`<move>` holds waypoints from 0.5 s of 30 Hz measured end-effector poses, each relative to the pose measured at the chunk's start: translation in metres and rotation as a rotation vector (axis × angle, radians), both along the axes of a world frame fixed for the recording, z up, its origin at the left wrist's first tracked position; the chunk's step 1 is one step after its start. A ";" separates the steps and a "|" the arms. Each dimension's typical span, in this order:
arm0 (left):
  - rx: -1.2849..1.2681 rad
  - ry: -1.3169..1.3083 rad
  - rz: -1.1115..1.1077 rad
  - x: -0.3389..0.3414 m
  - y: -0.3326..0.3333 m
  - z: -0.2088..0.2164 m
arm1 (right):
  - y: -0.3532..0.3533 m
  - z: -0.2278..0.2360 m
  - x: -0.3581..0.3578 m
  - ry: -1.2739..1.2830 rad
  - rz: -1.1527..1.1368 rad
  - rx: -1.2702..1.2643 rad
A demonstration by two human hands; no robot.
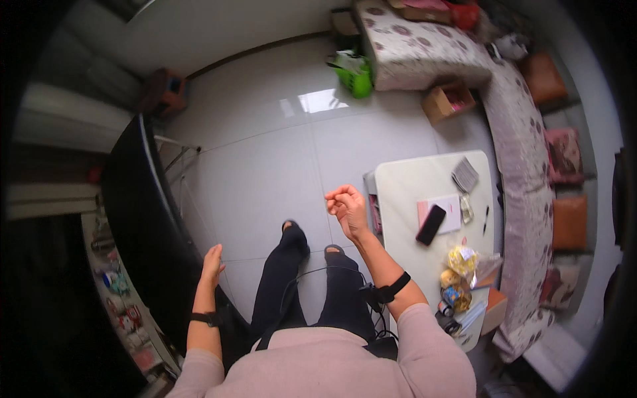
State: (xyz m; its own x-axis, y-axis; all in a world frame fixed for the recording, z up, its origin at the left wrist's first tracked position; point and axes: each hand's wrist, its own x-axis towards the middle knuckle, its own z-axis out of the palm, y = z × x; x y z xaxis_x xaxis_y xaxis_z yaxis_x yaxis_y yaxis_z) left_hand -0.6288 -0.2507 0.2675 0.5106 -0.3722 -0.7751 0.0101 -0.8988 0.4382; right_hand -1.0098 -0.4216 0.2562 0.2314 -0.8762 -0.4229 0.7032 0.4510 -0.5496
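My left hand [212,264] is held out beside the long black table-like panel [137,219], fingers stretched out and nothing in them. My right hand [348,211] is raised over the floor, left of the pale low table [405,179]. Its fingers are curled in toward the thumb, and I see no object between them. Each forearm wears a black band; a small dark device with a cable [369,296] hangs at the right one. On the table lie a black phone [431,224], a pink and white booklet [448,211] and a pen [486,219].
Beyond the table runs a flower-patterned sofa [521,199] with brown cushions [569,222]. A cardboard box [446,103] and a green basket [356,79] stand on the tiled floor [259,172]. Several wrapped items and a roll of tape [448,323] crowd the table's near end.
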 end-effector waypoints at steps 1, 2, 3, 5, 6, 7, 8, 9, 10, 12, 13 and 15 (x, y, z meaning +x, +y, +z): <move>-0.026 0.044 0.104 0.011 -0.003 0.001 | -0.008 0.005 0.011 -0.064 -0.002 0.027; -0.067 0.091 0.215 0.024 -0.005 0.001 | -0.018 0.009 0.021 -0.061 0.019 0.031; -0.122 0.165 0.336 0.036 -0.007 -0.003 | -0.029 0.014 0.034 -0.068 0.055 0.033; -0.221 0.289 0.591 0.054 -0.011 -0.018 | -0.058 0.018 0.057 -0.032 0.151 0.055; -0.255 0.340 0.723 0.061 -0.016 -0.029 | -0.074 0.021 0.071 0.005 0.199 0.053; -0.322 0.392 0.855 0.069 -0.024 -0.042 | -0.092 0.024 0.089 0.045 0.282 0.058; -0.376 0.436 0.976 0.073 -0.031 -0.055 | -0.110 0.025 0.106 0.048 0.351 0.028; -0.416 0.465 1.114 0.077 -0.039 -0.067 | -0.128 0.023 0.129 0.107 0.407 0.045; -0.454 0.505 1.239 0.076 -0.040 -0.073 | -0.136 0.029 0.150 0.131 0.485 0.052; -0.493 0.601 1.487 0.092 -0.057 -0.089 | -0.171 0.022 0.204 0.178 0.599 0.097; -0.516 0.663 1.614 0.095 -0.058 -0.094 | -0.183 0.021 0.233 0.187 0.662 0.113; -0.542 0.697 1.838 0.099 -0.059 -0.102 | -0.202 0.014 0.288 0.193 0.741 0.118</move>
